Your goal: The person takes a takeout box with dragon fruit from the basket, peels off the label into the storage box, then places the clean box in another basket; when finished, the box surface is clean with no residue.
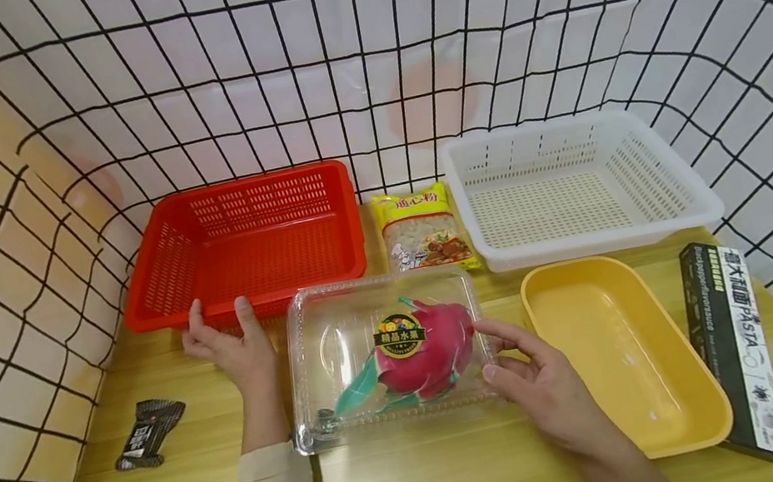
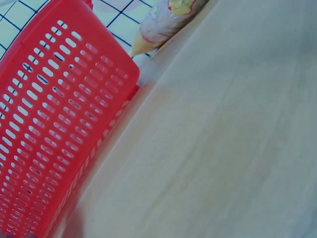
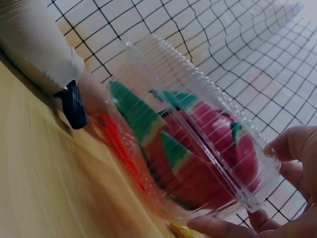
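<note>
My right hand [image 1: 542, 389] grips the right end of a clear plastic clamshell box [image 1: 324, 327], thumb and fingers pinching its edge. Through its lid shows a pink dragon fruit [image 1: 442, 350] with green leaf tips, and a round black-and-gold sticker marks the top. The right wrist view has the box [image 3: 143, 64] tilted above the table, the fingers [image 3: 292, 148] at its near end. Left of the box, my left hand [image 1: 241, 352] is at the front rim of the red basket [image 1: 252, 303], fingers spread and holding nothing.
A white basket [image 1: 599, 241] stands back right, with a yellow pasta bag [image 1: 423, 231] between the baskets. A yellow tray [image 1: 597, 325] and a black-and-white pasta box [image 1: 738, 354] lie right. A small black packet [image 1: 150, 433] lies left. Black wire mesh [image 1: 357, 52] encloses the table.
</note>
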`<state>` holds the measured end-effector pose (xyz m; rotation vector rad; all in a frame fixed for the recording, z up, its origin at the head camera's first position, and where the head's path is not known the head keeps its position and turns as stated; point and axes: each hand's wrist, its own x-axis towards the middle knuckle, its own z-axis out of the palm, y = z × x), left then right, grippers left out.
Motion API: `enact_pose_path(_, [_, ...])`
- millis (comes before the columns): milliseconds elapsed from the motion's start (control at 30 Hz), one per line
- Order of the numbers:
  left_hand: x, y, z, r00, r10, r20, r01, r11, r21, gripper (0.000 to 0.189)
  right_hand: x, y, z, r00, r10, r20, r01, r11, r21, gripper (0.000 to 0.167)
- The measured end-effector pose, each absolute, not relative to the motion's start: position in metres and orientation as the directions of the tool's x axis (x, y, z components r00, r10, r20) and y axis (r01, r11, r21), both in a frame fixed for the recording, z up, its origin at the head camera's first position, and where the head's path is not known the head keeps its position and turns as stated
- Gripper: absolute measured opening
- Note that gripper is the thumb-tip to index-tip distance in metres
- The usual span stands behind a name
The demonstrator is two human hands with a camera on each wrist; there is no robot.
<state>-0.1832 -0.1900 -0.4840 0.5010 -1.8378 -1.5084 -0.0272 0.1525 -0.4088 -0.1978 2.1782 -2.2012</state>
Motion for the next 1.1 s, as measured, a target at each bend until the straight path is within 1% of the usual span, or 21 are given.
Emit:
enact_pose_path(233, [-0.183,-0.189,-0.483,-0.678,-0.686,0.264,0.131,0.241,0.962,0.069,-0.022,0.163,-0.411,-0.996,-0.067,-0.066,0.061,0.076,-0.995,0.048])
enact_pose_path(367, [-0.183,-0.19,-0.483,-0.679,-0.685,0.263,0.123,0.247,0.961,0.068,-0.022,0.165,-0.412,-0.992,-0.053,-0.112,0.104,0.125,-0.987,0.048])
enact_pose_path(533, [-0.183,-0.19,-0.483,-0.679,-0.683,0.269,0.126,0.252,0.959,0.068,-0.022,0.167,-0.413,-0.987,-0.043,-0.157,0.149,0.148,-0.978,0.049])
enact_pose_path(833, [-0.184,-0.191,-0.484,-0.679,-0.68,0.277,0.133,0.257,0.957,0.068,-0.026,0.17,-0.416,-0.978,-0.02,-0.209,0.202,0.182,-0.962,0.049])
enact_pose_path(1100, [-0.183,-0.19,-0.484,-0.687,-0.675,0.269,0.123,0.257,0.959,0.068,-0.026,0.171,-0.417,-0.976,-0.044,-0.214,0.202,0.185,-0.962,0.049])
